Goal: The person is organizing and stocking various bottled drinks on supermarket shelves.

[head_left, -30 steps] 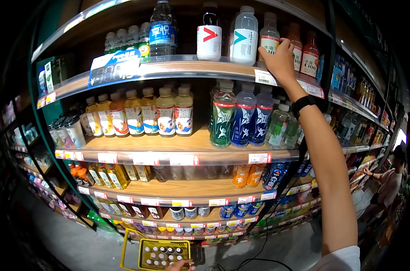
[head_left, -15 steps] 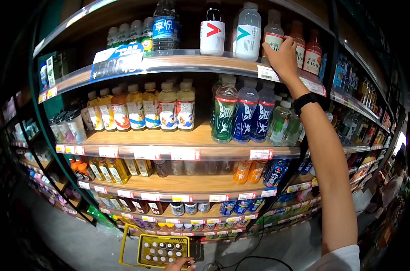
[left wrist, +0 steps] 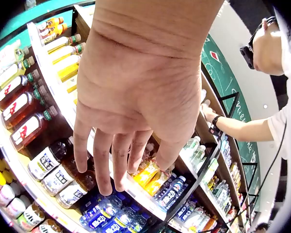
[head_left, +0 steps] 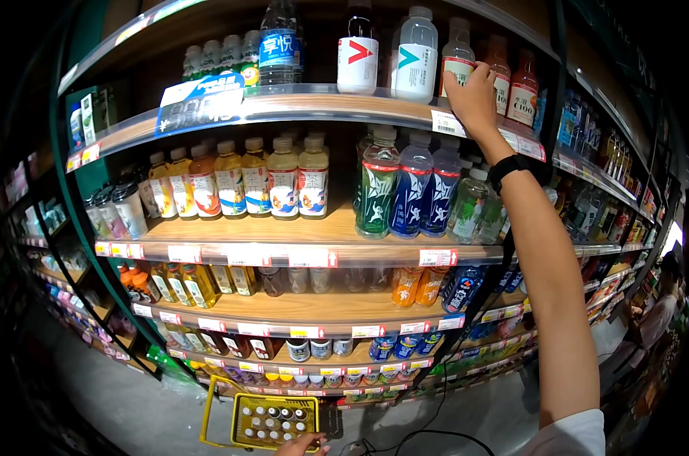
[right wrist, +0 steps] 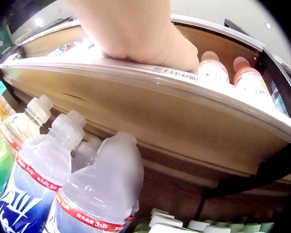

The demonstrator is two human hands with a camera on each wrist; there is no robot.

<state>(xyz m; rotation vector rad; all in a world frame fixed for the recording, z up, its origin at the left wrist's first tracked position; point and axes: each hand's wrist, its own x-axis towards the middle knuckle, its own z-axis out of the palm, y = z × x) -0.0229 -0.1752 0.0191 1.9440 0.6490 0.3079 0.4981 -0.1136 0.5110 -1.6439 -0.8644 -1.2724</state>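
Note:
My right hand (head_left: 477,102) reaches up to the upper shelf and grips a bottle of juice drink (head_left: 458,53) with a white "C100" label, thumb on its left side and fingers on its right. The bottle stands upright at shelf level. In the right wrist view the hand (right wrist: 145,34) lies over the shelf edge and hides that bottle. Two reddish bottles of the same brand, one (head_left: 523,91) at the far right, stand beside it. My left hand (left wrist: 136,92) hangs low with loose fingers, holding nothing; its edge shows at the bottom of the head view.
A yellow shopping basket (head_left: 276,444) with several bottles sits on the floor by the shelves. Left of the gripped bottle stands a clear bottle (head_left: 415,57) with a V label. Green and blue bottles (head_left: 410,186) fill the shelf below. A black cable (head_left: 436,435) lies on the floor.
The head view tilts and shifts slightly, so the shelves sit a little lower and to the right early on. My right hand stays on the same bottle; the left still hangs low.

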